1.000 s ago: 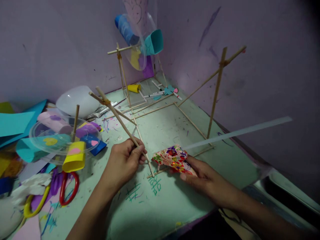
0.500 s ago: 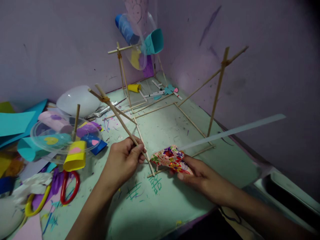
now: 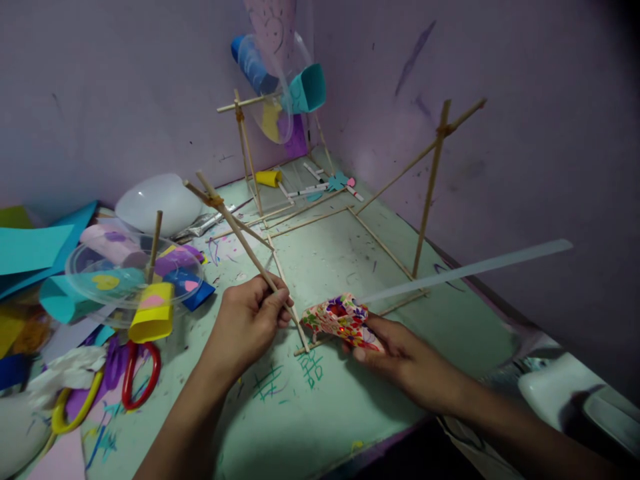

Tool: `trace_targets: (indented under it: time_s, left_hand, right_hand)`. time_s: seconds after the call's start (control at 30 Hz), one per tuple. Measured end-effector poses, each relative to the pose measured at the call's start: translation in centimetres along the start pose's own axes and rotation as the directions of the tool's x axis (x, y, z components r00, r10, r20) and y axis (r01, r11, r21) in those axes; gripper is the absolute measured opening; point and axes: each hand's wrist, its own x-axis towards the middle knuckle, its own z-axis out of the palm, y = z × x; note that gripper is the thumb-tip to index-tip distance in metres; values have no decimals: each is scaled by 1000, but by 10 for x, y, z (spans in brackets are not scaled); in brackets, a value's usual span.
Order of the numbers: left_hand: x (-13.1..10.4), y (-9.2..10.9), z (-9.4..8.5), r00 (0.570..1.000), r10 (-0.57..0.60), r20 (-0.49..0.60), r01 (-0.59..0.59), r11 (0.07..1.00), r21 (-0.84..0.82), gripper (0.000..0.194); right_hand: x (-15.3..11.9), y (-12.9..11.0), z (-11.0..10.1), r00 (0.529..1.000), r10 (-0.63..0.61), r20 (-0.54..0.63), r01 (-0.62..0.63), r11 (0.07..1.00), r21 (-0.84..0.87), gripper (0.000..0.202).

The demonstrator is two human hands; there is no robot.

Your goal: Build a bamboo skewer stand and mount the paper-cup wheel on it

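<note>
With fingers closed, my left hand [image 3: 253,310] grips a slanted wooden stick [image 3: 240,233] near its lower end. This stick crosses another near its top, bound by a brown band, and belongs to a stick frame [image 3: 313,220] on the table. My right hand [image 3: 400,350] is wrapped round a flower-patterned hot glue gun [image 3: 340,320]; a small red light glows on its side. A long translucent glue stick [image 3: 470,270] sticks out of its back. The gun's nozzle is at the frame's near corner, by the foot of the held stick; exact contact is hard to see.
To the left lie a clear plastic disc [image 3: 107,290] with paper tubes, red-handled scissors [image 3: 141,375], a yellow handle [image 3: 75,407], coloured paper [image 3: 35,250] and a white balloon [image 3: 159,202]. At the back stands a second stick frame [image 3: 253,160] bearing paper cups. Purple walls meet behind the table.
The view has shifted slightly. Both hands keep their places at the near corner, the left on the wooden stick and the right holding the glue gun.
</note>
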Motion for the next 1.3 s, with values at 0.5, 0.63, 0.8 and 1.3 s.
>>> trace_targets:
  time_s: [0.5, 0.63, 0.8, 1.3]
  left_hand:
    - [-1, 2, 1, 1000, 4, -19, -4, 1000, 10, 15]
    - [-5, 4, 1, 999, 29, -38, -27, 999, 38, 16]
    - [-6, 3, 4, 998, 37, -43, -35, 998, 51, 15]
    - [-5, -1, 10, 998, 45, -40, -40, 993, 110, 15]
  right_hand:
    - [0, 2, 0, 1000, -7, -10, 6, 1000, -19, 44]
    - [-1, 1, -1, 1000, -20, 0, 20, 1000, -1, 42]
    - [0, 0, -1, 1000, -20, -4, 20, 1000, 7, 43]
    - [7, -26, -8, 984, -2, -180, 8, 1000, 30, 40]
